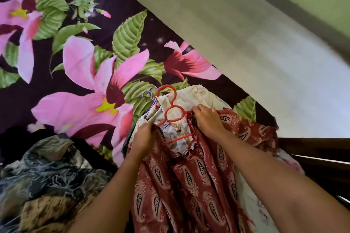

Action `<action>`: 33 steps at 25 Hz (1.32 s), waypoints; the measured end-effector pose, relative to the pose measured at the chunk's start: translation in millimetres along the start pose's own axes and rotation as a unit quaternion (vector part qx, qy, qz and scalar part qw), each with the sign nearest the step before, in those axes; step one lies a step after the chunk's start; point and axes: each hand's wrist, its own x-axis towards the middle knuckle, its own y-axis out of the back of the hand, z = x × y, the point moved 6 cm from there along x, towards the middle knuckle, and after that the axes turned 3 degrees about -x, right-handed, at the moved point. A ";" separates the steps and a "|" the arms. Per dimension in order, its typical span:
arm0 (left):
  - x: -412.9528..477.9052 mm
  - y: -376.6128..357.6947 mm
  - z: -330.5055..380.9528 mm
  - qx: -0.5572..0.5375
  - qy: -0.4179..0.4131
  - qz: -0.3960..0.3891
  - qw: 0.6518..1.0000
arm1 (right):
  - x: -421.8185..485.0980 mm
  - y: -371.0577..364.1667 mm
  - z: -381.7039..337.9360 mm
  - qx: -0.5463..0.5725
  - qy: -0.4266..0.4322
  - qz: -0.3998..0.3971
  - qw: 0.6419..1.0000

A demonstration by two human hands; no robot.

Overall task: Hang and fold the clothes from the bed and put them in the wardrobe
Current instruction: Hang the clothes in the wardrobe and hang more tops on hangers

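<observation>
now both hands are fitting the red dress (189, 185) onto the red hanger (171, 103). the dress lies on the bed (75, 62), at about 6 o'clock in the view. the left hand (144, 135) has its fingers curled round the dress neck, at 8 o'clock of the hanger. the right hand (207, 121) grips the cloth by the hanger arm at 3 o'clock. it looks best to slip one shoulder on first, then the other, and tug gently so it sits even.
</observation>
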 end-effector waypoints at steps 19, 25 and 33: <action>-281.1 114.5 231.7 -0.028 -0.260 0.156 0.952 | -315.9 249.9 17.0 0.006 0.017 0.226 0.974; -373.6 121.2 313.4 0.008 -0.392 0.151 0.907 | -456.4 296.4 29.0 0.033 -0.070 0.341 0.937; -513.5 82.1 398.7 0.012 -0.523 0.093 0.847 | -665.9 312.0 21.9 0.011 -0.241 0.498 0.833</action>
